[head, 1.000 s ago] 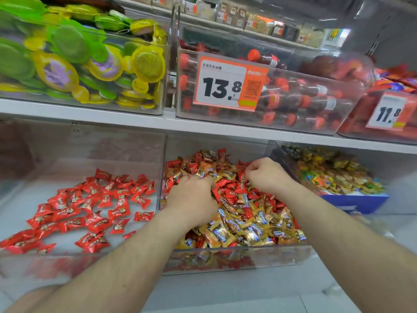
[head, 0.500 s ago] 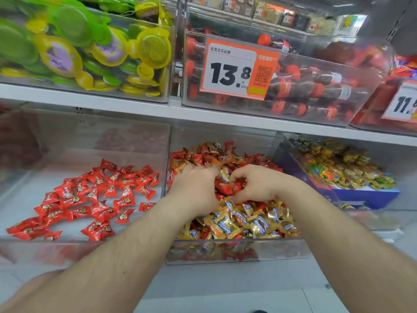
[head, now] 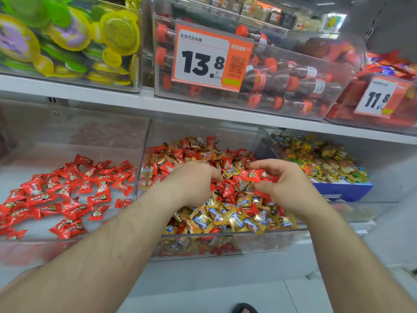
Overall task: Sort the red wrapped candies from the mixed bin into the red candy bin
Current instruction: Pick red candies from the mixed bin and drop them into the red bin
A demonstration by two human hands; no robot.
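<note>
The clear mixed bin [head: 225, 243] in the middle holds a heap of red and gold wrapped candies. My right hand [head: 288, 188] is over the heap's right side and pinches a red candy [head: 253, 176] between thumb and fingers. My left hand [head: 191, 181] lies knuckles-up on the heap's left side with its fingers curled down into the candies; whatever is under them is hidden. To the left, the red candy bin [head: 33, 247] contains several red wrapped candies [head: 74, 195] spread over its floor.
A bin of multicoloured candies [head: 316, 157] on a blue box [head: 343, 190] stands to the right. The white shelf [head: 203, 109] above carries bins of green-yellow sweets [head: 67, 41], cola-bottle sweets with a 13.8 price tag [head: 209, 57], and red packs [head: 383, 86].
The camera moved closer and tilted. My right hand came from the back of the heap toward the middle and now pinches a red candy. My left hand stayed on the heap.
</note>
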